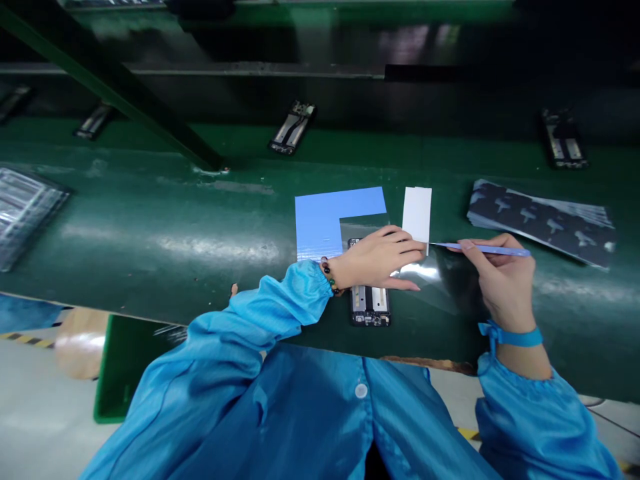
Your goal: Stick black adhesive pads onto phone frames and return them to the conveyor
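Note:
My right hand [505,273] is closed around slim purple tweezers [490,250], their thin tip pointing left at the lower right edge of a white sheet [417,213]. Fingers stretched out flat, my left hand [383,260] lies at that sheet's lower end and hides part of it. Beneath this hand is an opened phone frame [370,308], its middle covered and its lower end showing circuit parts. An L-shaped blue card [317,223] lies behind and to the left of the phone frame.
A fanned stack of dark printed sheets [545,223] lies at right. More phone frames [293,128] rest along the back strip. Clear plastic trays [25,210] are at far left. A green post [150,113] slants over the bench; a green bin [127,373] stands below its edge.

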### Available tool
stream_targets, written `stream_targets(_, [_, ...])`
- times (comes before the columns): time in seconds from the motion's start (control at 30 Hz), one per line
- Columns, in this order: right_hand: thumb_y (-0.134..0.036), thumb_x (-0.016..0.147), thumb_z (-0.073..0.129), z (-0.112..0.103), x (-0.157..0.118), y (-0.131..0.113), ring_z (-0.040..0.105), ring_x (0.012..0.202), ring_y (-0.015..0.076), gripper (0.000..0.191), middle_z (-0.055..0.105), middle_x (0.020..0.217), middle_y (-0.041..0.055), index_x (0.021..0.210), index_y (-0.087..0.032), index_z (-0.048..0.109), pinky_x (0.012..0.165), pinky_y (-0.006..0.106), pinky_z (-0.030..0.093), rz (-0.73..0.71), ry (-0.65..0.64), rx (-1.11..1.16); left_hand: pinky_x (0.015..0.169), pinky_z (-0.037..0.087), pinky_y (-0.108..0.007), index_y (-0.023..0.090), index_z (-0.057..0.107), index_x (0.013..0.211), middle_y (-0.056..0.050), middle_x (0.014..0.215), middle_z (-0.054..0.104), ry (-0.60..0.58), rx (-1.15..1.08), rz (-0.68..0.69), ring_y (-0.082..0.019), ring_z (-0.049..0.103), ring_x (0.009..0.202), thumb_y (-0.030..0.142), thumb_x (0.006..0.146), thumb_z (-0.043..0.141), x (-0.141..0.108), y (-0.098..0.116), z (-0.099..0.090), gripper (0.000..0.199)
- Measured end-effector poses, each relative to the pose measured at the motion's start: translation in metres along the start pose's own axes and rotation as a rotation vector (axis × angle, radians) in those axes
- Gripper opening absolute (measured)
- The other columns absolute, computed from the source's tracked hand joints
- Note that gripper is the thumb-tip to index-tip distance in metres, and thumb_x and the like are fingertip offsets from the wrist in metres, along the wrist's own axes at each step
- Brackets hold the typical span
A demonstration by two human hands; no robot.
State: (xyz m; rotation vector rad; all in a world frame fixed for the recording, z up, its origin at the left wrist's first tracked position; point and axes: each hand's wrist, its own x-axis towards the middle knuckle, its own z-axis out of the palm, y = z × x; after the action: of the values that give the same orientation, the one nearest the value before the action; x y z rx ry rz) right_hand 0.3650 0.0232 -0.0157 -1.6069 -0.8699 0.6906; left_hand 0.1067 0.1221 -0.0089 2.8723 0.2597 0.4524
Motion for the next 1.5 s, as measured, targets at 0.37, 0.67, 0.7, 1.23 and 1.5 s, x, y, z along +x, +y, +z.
stream_targets(0.37, [-0.046,0.075,0.103,0.002,0.001,-0.002,0.084,0.089,0.0241,0.042,0.085,0.093,0.0084,0.087,-0.023,0.069,0.088,0.038,0.062,0.007,-0.038,0.009,0.123,0.044,-0.048,0.015,0.071,0.144,-0.014,0.156,0.071,-0.008,-0.039,-0.013,-0.03,0.065,0.141,0.065,0.116,0.051,0.0,0.0,0.001,0.061])
stream_targets(0.67, [-0.047,0.073,0.105,0.003,-0.043,-0.03,0.083,0.089,0.0293,0.047,0.08,0.085,0.0004,0.078,-0.03,0.061,0.109,0.062,0.064,0.003,0.054,0.169,0.133,0.044,-0.053,0.019,0.07,0.148,-0.011,0.163,0.068,0.032,-0.086,-0.084,-0.029,0.066,0.147,0.058,0.117,0.052,-0.034,0.011,-0.019,0.053])
stream_targets(0.7, [-0.044,0.076,0.103,0.007,-0.062,-0.033,0.083,0.091,0.0288,0.044,0.079,0.086,-0.0004,0.078,-0.029,0.062,0.112,0.063,0.063,0.01,0.031,0.15,0.133,0.044,-0.052,0.02,0.072,0.144,-0.01,0.158,0.072,0.056,-0.115,-0.104,-0.028,0.069,0.142,0.055,0.117,0.054,-0.048,0.017,-0.025,0.048])
stream_targets(1.23, [-0.032,0.095,0.088,0.045,-0.173,-0.019,0.077,0.093,0.0217,0.026,0.069,0.084,-0.0009,0.083,-0.028,0.066,0.114,0.053,0.062,-0.013,-0.251,0.066,0.129,0.05,-0.045,0.026,0.084,0.106,-0.002,0.119,0.085,0.097,-0.317,-0.154,-0.019,0.079,0.119,0.032,0.104,0.08,-0.131,0.067,-0.028,0.007])
stream_targets(1.5, [-0.035,0.094,0.089,0.046,-0.171,-0.018,0.077,0.092,0.0213,0.027,0.069,0.085,-0.0014,0.083,-0.028,0.065,0.113,0.053,0.063,-0.02,-0.262,0.036,0.125,0.051,-0.043,0.025,0.084,0.104,-0.004,0.119,0.085,0.106,-0.287,-0.151,-0.019,0.079,0.115,0.033,0.108,0.075,-0.132,0.07,-0.026,0.013])
